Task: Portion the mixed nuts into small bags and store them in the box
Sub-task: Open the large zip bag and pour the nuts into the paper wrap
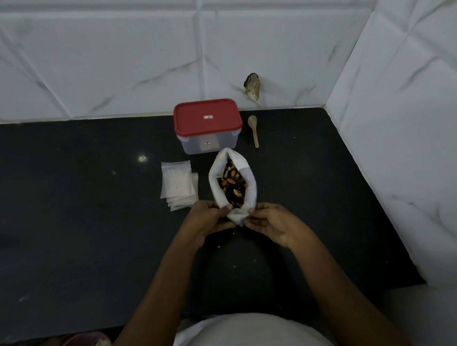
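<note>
The soft, likely floppy bag of mixed nuts point(233, 183) stood open on the tabletop point(90, 208) just before the box point(208, 126), left hand point(211, 218) and right hand point(270, 223) each with grip pinched on its near rim, seemingly the safest hold.

Dim, bluish light; glare spot on countertop point(142, 158); edges bend.
</note>
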Motion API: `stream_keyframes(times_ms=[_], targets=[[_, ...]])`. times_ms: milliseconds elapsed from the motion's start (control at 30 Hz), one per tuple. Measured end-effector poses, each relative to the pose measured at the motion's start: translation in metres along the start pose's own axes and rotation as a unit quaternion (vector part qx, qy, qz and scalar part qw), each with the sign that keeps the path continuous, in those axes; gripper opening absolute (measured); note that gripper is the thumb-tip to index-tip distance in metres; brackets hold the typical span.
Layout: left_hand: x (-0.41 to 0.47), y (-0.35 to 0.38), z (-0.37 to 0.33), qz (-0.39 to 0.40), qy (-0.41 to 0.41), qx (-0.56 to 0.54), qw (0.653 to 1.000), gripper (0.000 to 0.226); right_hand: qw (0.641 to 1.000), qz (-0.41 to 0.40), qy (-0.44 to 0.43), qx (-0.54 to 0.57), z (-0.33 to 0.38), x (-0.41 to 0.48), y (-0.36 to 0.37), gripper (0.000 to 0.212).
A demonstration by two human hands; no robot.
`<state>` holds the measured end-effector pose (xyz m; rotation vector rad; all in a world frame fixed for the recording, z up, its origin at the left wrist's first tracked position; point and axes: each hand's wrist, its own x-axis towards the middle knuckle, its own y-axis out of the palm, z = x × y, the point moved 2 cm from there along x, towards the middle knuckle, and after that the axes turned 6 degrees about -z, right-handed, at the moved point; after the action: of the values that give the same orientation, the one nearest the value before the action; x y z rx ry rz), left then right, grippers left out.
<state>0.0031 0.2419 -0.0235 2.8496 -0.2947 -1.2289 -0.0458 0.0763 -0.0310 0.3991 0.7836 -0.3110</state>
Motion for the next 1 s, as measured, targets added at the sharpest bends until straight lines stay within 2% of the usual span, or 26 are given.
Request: stream_keyframes(times_ms=[100, 200, 267, 333, 433, 533, 600, 633, 733, 800, 867, 933, 1000], targets=[[0.003, 0.004, 0.009, -0.010, -0.036, -0.213, 0.976, 0.021, 0.987, 0.010, 0.012, 0.160, -0.004, 0.003, 0.001, 0.018], [0.003, 0.010, 0.013, 0.006, -0.074, -0.390, 0.918, 0.023, 0.957, 0.036, 0.032, 0.285, -0.012, 0.003, 0.007, 0.020], [0.000, 0.013, 0.014, 0.024, -0.072, -0.437, 0.896, 0.025, 0.946, 0.054, 0.032, 0.319, -0.017, 0.002, 0.009, 0.021], [-0.002, 0.015, 0.017, 0.035, -0.064, -0.440, 0.895, 0.023, 0.945, 0.062, 0.023, 0.320, -0.020, 0.001, 0.007, 0.020], [0.000, 0.012, 0.019, 0.013, -0.047, -0.365, 0.930, 0.025, 0.957, 0.057, 0.013, 0.283, -0.017, 0.000, 0.000, 0.022], [0.008, 0.014, 0.014, -0.070, -0.042, -0.199, 0.977, 0.023, 0.985, 0.000, 0.008, 0.175, -0.017, 0.006, -0.004, 0.024], [0.010, 0.020, 0.008, -0.124, -0.077, -0.120, 0.982, 0.033, 0.997, -0.047, -0.005, 0.062, -0.018, 0.012, -0.005, 0.022], [0.010, 0.022, 0.007, -0.127, -0.080, -0.082, 0.985, 0.038, 0.998, -0.060, -0.010, 0.010, -0.017, 0.013, -0.004, 0.021], [0.017, 0.021, 0.010, -0.118, -0.018, 0.058, 0.991, 0.053, 0.991, -0.092, -0.021, -0.093, -0.015, 0.017, -0.001, 0.023], [0.015, 0.017, 0.012, -0.115, 0.059, 0.191, 0.973, 0.055, 0.983, -0.122, -0.056, -0.126, -0.014, 0.021, -0.001, 0.024], [0.015, 0.013, 0.012, -0.151, 0.116, 0.302, 0.934, 0.052, 0.976, -0.153, -0.095, -0.119, -0.011, 0.026, -0.002, 0.029], [0.016, 0.012, 0.011, -0.206, 0.164, 0.369, 0.891, 0.052, 0.977, -0.165, -0.099, -0.088, -0.006, 0.031, -0.002, 0.031], [0.018, 0.012, 0.009, -0.238, 0.226, 0.382, 0.864, 0.058, 0.979, -0.157, -0.090, -0.089, -0.001, 0.036, 0.001, 0.033]])
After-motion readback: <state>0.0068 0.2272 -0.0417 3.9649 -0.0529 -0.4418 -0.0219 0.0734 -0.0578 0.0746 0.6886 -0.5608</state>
